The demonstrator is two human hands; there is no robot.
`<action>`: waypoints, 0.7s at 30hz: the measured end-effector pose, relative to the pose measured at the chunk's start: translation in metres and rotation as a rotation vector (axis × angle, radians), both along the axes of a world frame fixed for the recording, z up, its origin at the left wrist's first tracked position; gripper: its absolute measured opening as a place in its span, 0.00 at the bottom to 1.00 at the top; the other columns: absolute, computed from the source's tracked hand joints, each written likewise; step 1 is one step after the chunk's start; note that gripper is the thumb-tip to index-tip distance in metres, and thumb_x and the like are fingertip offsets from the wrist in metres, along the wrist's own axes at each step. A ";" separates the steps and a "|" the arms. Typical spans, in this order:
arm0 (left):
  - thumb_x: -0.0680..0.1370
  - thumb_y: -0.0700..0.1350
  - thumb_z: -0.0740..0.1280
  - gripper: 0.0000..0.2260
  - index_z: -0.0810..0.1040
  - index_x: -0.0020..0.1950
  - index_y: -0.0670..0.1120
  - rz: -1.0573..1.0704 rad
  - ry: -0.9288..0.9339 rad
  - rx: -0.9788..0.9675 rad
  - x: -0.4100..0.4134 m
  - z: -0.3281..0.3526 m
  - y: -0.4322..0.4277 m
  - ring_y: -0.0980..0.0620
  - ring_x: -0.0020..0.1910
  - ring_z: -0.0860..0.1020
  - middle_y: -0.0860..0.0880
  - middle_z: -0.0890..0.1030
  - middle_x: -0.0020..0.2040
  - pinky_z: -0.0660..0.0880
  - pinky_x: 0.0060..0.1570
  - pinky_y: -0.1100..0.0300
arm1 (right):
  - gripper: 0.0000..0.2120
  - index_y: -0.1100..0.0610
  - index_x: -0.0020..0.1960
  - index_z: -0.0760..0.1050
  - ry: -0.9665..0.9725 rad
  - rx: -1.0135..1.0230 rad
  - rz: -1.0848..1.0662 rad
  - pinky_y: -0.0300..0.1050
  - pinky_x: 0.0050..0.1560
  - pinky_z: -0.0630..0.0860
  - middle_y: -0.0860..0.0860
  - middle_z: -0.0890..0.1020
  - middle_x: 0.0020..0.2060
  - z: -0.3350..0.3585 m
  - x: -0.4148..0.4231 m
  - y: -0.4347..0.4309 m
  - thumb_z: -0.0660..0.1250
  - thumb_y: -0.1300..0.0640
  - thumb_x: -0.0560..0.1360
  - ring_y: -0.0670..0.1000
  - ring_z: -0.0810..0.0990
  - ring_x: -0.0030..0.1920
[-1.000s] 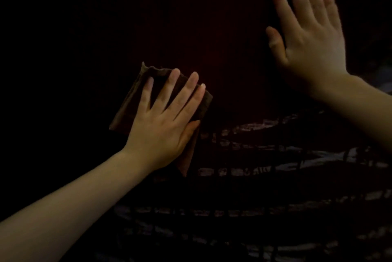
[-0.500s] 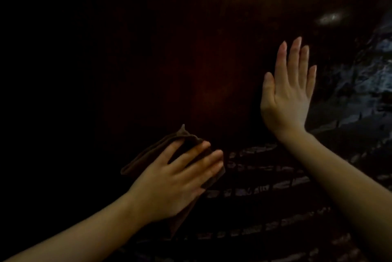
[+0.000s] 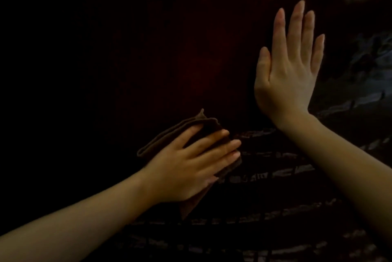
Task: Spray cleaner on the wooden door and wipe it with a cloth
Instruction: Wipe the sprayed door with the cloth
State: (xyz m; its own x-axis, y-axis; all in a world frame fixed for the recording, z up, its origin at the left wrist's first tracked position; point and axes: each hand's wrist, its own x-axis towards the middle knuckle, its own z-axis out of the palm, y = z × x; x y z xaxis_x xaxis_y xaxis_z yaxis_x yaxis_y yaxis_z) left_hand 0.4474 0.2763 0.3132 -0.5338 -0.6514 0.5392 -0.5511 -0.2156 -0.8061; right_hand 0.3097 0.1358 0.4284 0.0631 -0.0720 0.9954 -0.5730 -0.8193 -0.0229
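While the left hand (image 3: 186, 164) presses a folded brown cloth (image 3: 167, 134) against the dark wooden door (image 3: 191, 60), the right hand (image 3: 290, 74) lies flat on the same surface.
From the head view, the left hand's fingers (image 3: 214, 137) lie straight over the cloth, low and near the centre, not curled round it. Well apart, up and to the right, the right palm rests on the door with its fingers straight and pointing up. Pale reflected streaks (image 3: 275, 173) cross the lower right.

Dim interior (kind unclear): a glossy wooden door (image 3: 191, 60).
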 end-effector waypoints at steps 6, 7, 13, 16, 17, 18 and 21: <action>0.81 0.51 0.51 0.21 0.60 0.73 0.46 0.033 0.242 -0.310 -0.001 0.030 0.005 0.44 0.72 0.59 0.46 0.60 0.73 0.51 0.70 0.42 | 0.26 0.58 0.76 0.49 -0.005 -0.016 -0.014 0.53 0.72 0.41 0.60 0.52 0.75 -0.002 0.000 -0.001 0.45 0.50 0.80 0.58 0.49 0.75; 0.81 0.51 0.52 0.22 0.59 0.73 0.46 0.044 0.280 -0.325 -0.005 0.018 0.002 0.44 0.72 0.58 0.46 0.59 0.73 0.50 0.70 0.43 | 0.26 0.58 0.76 0.50 -0.012 -0.021 -0.014 0.53 0.72 0.41 0.60 0.52 0.75 -0.003 0.001 -0.001 0.45 0.50 0.80 0.58 0.49 0.75; 0.78 0.53 0.55 0.23 0.60 0.73 0.48 -0.002 0.037 0.069 -0.025 -0.040 -0.016 0.49 0.72 0.59 0.52 0.60 0.74 0.49 0.69 0.49 | 0.26 0.59 0.76 0.52 -0.018 -0.043 -0.010 0.55 0.72 0.43 0.61 0.54 0.74 -0.003 0.000 -0.001 0.46 0.50 0.80 0.59 0.51 0.75; 0.78 0.53 0.56 0.23 0.62 0.72 0.49 -0.028 0.017 0.046 -0.019 -0.017 -0.014 0.50 0.72 0.60 0.52 0.60 0.73 0.50 0.69 0.50 | 0.26 0.58 0.75 0.53 0.016 -0.069 -0.026 0.54 0.72 0.46 0.61 0.56 0.74 -0.002 -0.004 -0.004 0.47 0.50 0.80 0.59 0.52 0.74; 0.78 0.53 0.57 0.23 0.62 0.73 0.49 -0.025 0.035 -0.009 -0.017 -0.006 -0.013 0.50 0.72 0.60 0.51 0.61 0.73 0.51 0.69 0.50 | 0.26 0.58 0.75 0.54 0.054 -0.104 -0.040 0.54 0.72 0.47 0.61 0.56 0.74 -0.001 -0.010 -0.008 0.47 0.49 0.80 0.59 0.53 0.74; 0.79 0.53 0.56 0.23 0.62 0.73 0.48 -0.019 0.056 -0.073 -0.016 0.006 -0.013 0.49 0.72 0.60 0.50 0.61 0.73 0.51 0.69 0.48 | 0.25 0.57 0.75 0.55 0.107 -0.157 -0.058 0.53 0.72 0.49 0.61 0.58 0.74 0.001 -0.017 -0.014 0.48 0.48 0.80 0.59 0.55 0.74; 0.81 0.52 0.53 0.22 0.61 0.73 0.46 0.012 0.141 -0.189 -0.019 0.021 -0.015 0.45 0.72 0.60 0.47 0.60 0.73 0.52 0.70 0.43 | 0.24 0.55 0.75 0.56 0.262 -0.303 -0.095 0.51 0.71 0.53 0.60 0.60 0.73 0.008 -0.040 -0.033 0.48 0.48 0.81 0.58 0.57 0.73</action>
